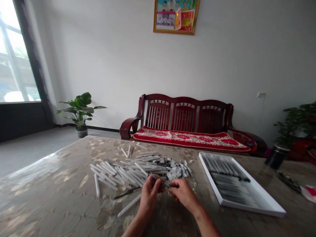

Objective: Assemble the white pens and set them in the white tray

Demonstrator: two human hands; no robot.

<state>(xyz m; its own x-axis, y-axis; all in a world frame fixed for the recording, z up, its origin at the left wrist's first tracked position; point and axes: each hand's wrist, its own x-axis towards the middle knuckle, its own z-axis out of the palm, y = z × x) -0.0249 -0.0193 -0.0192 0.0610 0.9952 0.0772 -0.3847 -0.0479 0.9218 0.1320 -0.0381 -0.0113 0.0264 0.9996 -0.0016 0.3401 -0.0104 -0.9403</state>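
Note:
My left hand [151, 188] and my right hand [182, 191] meet above the near part of the table, both with fingers closed on one slim greyish pen [166, 184]. Fingers hide much of it, and its details are blurred. Just beyond my hands spreads a loose pile of whitish translucent pen barrels [125, 174]. Small dark and clear pieces that look like pen caps [176, 168] lie heaped at the pile's right side. A thin black rod, like a pen refill [127, 193], and a single barrel [129, 204] rest beside my left hand.
To the right, a shallow white box [256, 210] holds rows of pens with dark ends [227, 184]. A dark pot with a plant [277, 156] and a black cable [286, 180] are farther right. Behind the patterned table [66, 200] stands a red wooden bench [185, 115].

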